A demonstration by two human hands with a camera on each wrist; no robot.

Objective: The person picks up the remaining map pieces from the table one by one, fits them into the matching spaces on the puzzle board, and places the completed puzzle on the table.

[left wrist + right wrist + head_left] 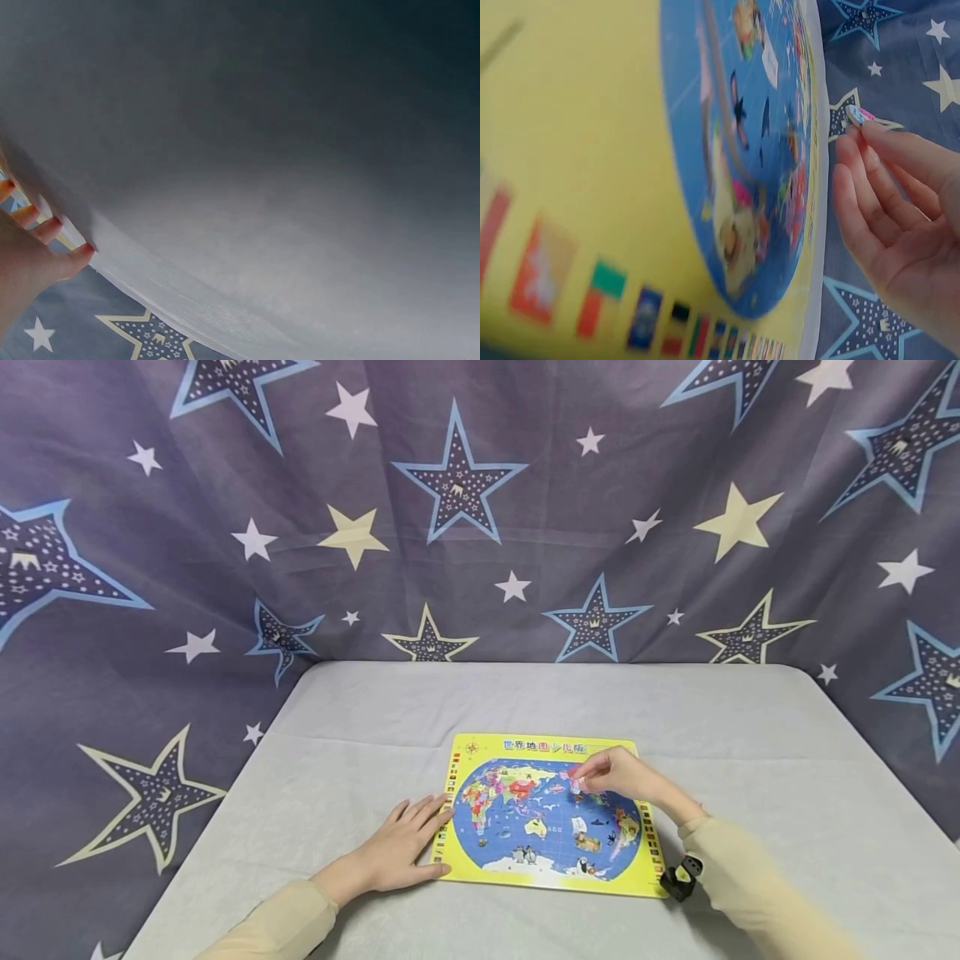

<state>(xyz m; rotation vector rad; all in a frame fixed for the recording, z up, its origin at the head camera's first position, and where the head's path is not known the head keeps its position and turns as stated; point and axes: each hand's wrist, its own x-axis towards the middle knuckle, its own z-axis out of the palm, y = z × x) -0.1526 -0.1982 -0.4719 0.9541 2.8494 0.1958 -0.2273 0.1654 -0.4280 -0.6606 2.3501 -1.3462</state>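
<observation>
A yellow-bordered world map puzzle board [480,872] with Chinese lettering along its top lies flat on the table. My right hand [618,774] is over the upper right of the map. In the right wrist view, its thumb and fingers pinch a small pink, white and pale blue puzzle piece [859,115], held above the map. My left hand [397,850] rests at the board's left edge, fingers spread and touching the border. The left wrist view catches only part of that hand [34,262].
Pale grey cloth covers the table [360,710]. Behind it and at the sides hangs a dark curtain [420,568] printed with stars. A black strap-like device [681,878] sits at my right wrist, by the board's lower right corner.
</observation>
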